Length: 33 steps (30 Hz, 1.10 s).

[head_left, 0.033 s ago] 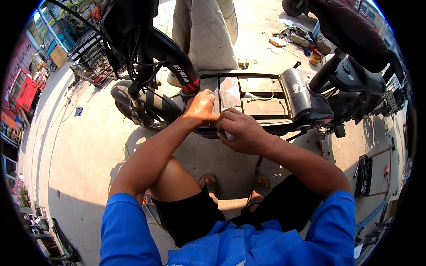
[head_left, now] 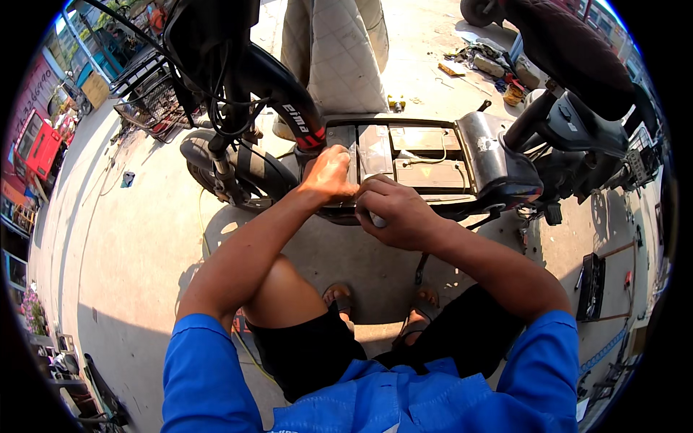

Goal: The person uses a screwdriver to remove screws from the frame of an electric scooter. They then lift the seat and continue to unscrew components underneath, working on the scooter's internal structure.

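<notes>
Nearest, I log my sandals (head_left: 375,310) on bare concrete (head_left: 144,238), open floor running wide to my left. Left hand (head_left: 328,175): fingers curled, pinching the edge of a clear tape strip (head_left: 368,148) at the near rim of the scooter's (head_left: 462,155) floor bay. Right hand (head_left: 393,209): closed round a pale tape roll (head_left: 377,219), just beside the left hand, touching the bay's near edge. Batteries (head_left: 426,162) fill the bay; seat post (head_left: 530,119) crowds the right side. Front wheel (head_left: 231,169) bounds the left. Beyond, a quilted cover (head_left: 336,50) and scattered tools (head_left: 491,61).
</notes>
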Available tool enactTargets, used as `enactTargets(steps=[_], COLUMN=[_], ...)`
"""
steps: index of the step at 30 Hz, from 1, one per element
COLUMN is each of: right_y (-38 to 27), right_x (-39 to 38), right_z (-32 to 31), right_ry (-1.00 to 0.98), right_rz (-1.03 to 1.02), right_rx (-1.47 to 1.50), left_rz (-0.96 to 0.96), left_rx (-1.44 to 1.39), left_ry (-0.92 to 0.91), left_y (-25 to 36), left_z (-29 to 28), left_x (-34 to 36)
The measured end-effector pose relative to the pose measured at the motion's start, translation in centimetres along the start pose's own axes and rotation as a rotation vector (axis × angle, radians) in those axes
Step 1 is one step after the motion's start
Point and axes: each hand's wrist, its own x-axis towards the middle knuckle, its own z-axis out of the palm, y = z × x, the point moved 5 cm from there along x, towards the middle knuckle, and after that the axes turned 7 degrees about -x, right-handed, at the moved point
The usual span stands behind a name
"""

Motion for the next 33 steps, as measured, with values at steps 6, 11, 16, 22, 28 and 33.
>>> enactTargets(steps=[6, 11, 16, 22, 28, 33], right_y=[-0.4, -1.4, -1.6, -0.4, -0.8, -3.6], right_x=[0.3, 0.8, 1.1, -0.2, 0.0, 0.0], right_z=[0.3, 2.2, 2.3, 0.9, 1.0, 2.4], right_ry=[0.056, 0.003, 0.021, -0.017, 0.005, -0.037], right_rz=[-0.021, -0.057, -0.057, -0.025, -0.068, -0.107], right_rx=[-0.002, -0.135, -0.140, -0.065, -0.060, -0.161], left_rz=[0.042, 0.082, 0.084, 0.044, 0.026, 0.033], left_rx=[-0.004, -0.034, -0.052, -0.033, -0.005, -0.015], left_ry=[0.026, 0.012, 0.039, 0.035, 0.032, 0.024], left_y=[0.1, 0.0, -0.5, 0.1, 0.1, -0.1], left_z=[0.1, 0.2, 0.5, 0.1, 0.2, 0.4], left_x=[0.0, 0.3, 0.2, 0.0, 0.0, -0.1])
